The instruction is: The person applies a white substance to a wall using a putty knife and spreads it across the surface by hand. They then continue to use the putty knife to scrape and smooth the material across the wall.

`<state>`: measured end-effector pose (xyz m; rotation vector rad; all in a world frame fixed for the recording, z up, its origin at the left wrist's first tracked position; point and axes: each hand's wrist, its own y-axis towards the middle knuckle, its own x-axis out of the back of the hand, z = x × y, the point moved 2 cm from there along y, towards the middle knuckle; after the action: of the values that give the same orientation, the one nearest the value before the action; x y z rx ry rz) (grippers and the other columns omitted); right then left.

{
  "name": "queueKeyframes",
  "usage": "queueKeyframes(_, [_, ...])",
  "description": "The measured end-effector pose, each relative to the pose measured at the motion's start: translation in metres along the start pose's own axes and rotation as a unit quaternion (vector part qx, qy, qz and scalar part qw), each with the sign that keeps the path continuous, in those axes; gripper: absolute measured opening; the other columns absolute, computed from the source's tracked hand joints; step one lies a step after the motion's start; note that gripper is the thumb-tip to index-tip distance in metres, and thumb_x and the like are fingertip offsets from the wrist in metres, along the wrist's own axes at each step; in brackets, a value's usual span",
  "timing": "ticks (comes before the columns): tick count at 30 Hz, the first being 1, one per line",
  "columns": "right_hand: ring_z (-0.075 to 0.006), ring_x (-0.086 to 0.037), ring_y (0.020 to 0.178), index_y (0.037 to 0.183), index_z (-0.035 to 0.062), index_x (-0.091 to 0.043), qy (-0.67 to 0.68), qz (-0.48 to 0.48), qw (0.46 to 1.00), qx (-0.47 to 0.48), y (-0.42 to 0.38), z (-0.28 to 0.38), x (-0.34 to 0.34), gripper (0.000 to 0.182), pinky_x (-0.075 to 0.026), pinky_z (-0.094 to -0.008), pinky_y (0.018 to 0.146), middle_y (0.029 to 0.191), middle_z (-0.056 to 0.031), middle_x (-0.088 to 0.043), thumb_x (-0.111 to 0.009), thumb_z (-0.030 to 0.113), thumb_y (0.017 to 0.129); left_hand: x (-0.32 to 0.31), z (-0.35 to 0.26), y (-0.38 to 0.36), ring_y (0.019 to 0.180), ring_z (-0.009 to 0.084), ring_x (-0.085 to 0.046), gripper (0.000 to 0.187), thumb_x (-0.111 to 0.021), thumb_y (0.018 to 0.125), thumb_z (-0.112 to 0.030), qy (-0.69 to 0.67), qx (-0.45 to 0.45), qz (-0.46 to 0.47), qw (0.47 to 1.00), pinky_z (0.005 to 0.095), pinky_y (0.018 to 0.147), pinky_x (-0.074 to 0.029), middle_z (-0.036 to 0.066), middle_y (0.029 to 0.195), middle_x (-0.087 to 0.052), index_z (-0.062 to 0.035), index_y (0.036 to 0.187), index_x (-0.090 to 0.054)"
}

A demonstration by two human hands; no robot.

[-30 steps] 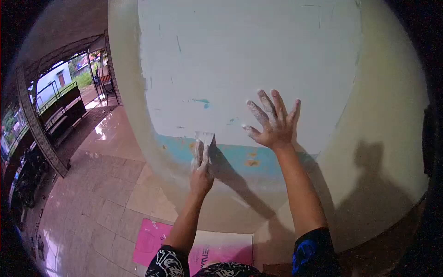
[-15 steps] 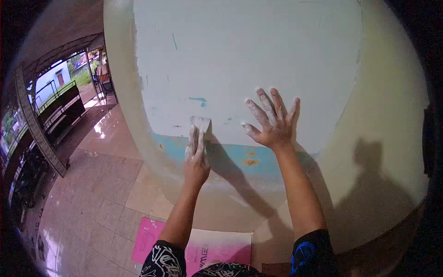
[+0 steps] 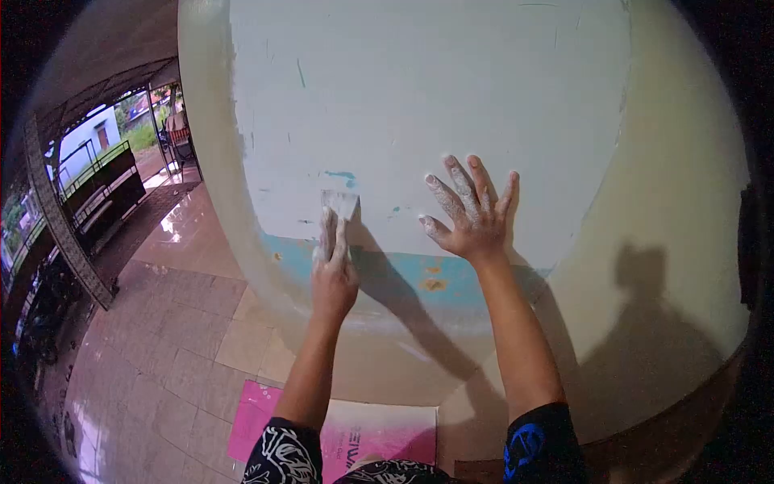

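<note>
Pressing a scraper (image 3: 339, 205) flat against the wall (image 3: 419, 97), the left hand (image 3: 333, 274) grips it from below; the handle is hidden under the dusty fingers, and only the pale blade shows, just above the blue band (image 3: 403, 278). To its right, the right hand (image 3: 470, 218) lies open, fingers spread, palm on the wall, holding nothing. On the floor near the person, a pink sheet (image 3: 258, 423) is partly covered by the left sleeve (image 3: 286, 456).
</note>
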<state>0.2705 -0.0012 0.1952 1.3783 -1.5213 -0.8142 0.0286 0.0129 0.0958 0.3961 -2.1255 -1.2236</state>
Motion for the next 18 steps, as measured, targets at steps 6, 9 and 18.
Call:
queueKeyframes(6, [-0.0219, -0.029, 0.150, 0.128, 0.0334, -0.065, 0.007, -0.016, 1.000, -0.005, -0.001, 0.001, -0.003, 0.052, -0.005, -0.0692, 0.118, 0.153, 0.0043, -0.048, -0.067, 0.056, 0.081, -0.019, 0.022, -0.040, 0.149, 0.0406, -0.026, 0.074, -0.045, 0.081, 0.014, -0.009, -0.001, -0.014, 1.000, 0.0458, 0.118, -0.033, 0.024, 0.162, -0.026, -0.0048, 0.153, -0.039])
queueKeyframes(9, [-0.0221, -0.030, 0.150, 0.127, 0.0331, -0.066, 0.006, -0.022, 1.000, 0.003, 0.000, 0.000, -0.002, 0.051, -0.006, -0.0689, 0.118, 0.153, 0.0039, -0.048, -0.067, 0.056, 0.082, -0.023, 0.028, -0.060, 0.150, 0.0404, -0.026, 0.075, -0.047, 0.080, 0.014, -0.007, 0.043, 0.014, 0.999, 0.0465, 0.118, -0.032, 0.025, 0.162, -0.026, -0.0048, 0.152, -0.039])
queueKeyframes(18, [-0.0214, -0.026, 0.151, 0.139, 0.0385, -0.055, 0.004, 0.012, 1.000, 0.000, -0.005, -0.003, -0.008, 0.059, -0.005, -0.0738, 0.116, 0.161, 0.0070, -0.035, -0.064, 0.060, 0.084, -0.001, 0.021, -0.018, 0.150, 0.0405, -0.026, 0.072, -0.045, 0.084, 0.011, 0.022, -0.018, -0.011, 1.000, 0.0466, 0.118, -0.032, 0.023, 0.163, -0.024, -0.0019, 0.154, -0.035])
